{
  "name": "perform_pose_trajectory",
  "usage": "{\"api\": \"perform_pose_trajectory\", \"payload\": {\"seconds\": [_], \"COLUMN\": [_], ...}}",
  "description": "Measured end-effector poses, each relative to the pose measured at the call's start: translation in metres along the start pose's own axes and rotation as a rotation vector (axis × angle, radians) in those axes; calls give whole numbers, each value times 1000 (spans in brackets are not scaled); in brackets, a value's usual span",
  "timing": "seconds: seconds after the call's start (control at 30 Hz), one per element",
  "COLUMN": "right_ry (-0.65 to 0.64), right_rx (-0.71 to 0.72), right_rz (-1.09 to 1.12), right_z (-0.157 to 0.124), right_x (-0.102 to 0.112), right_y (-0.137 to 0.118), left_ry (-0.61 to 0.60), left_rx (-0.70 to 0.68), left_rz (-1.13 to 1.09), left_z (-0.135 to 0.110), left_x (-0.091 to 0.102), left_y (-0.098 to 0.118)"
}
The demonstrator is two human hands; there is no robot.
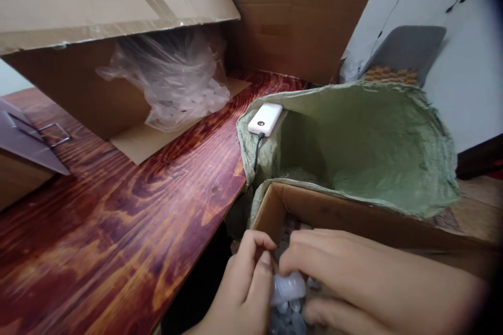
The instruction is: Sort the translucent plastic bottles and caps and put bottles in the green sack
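At the bottom of the head view, my left hand [245, 288] has its thumb and index finger closed on a whitish, translucent, rounded plastic piece [290, 288]. Its far end is hidden by those fingers. My right hand [346, 272] reaches in from the right. Its curled fingertips come against the top of the piece, while the blurred thumb stays apart below. Under both hands, several similar small clear plastic pieces [288, 319] lie in an open cardboard box [334, 207], partly covered by my hands.
A green woven sack [361, 141] stands open behind the box, with a white power bank [265, 119] and cable on its rim. On the wood-grain table [173, 193], a large cardboard box [98, 84] holds a clear plastic bag [181, 89] of pale pieces. A grey chair [408, 49] stands behind.
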State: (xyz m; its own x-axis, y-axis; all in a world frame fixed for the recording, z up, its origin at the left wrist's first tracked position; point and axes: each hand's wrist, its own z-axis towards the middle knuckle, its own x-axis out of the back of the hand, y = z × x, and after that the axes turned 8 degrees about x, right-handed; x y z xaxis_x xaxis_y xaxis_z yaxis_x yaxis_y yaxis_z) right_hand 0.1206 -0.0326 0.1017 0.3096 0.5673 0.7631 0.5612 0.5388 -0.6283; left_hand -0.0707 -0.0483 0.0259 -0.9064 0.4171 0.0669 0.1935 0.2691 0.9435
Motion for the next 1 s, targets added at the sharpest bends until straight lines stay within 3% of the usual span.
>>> {"api": "perform_pose_trajectory", "payload": {"seconds": [0.17,0.33,0.43,0.63,0.87,0.93,1.0], "right_ry": [9,28,34,16,95,184,416], "right_rx": [-151,-42,-176,13,-148,-136,-141], "right_rz": [-70,-94,-166,-53,64,0,-152], "right_z": [4,7,8,5,11,8,1], "right_x": [-2,-9,-9,-2,-18,-13,1], "right_y": [-1,0,1,-4,-11,-10,-2], "left_ry": [50,-6,-15,-6,86,85,62], "left_rx": [27,3,15,77,37,50,33], "left_rz": [16,20,2,3,-52,-174,-266], "left_z": [0,2,1,-2,-6,-4,1], "left_x": [0,0,-1,0,-3,-5,-4], "left_y": [1,-6,-5,-4,-6,-5,-7]}}
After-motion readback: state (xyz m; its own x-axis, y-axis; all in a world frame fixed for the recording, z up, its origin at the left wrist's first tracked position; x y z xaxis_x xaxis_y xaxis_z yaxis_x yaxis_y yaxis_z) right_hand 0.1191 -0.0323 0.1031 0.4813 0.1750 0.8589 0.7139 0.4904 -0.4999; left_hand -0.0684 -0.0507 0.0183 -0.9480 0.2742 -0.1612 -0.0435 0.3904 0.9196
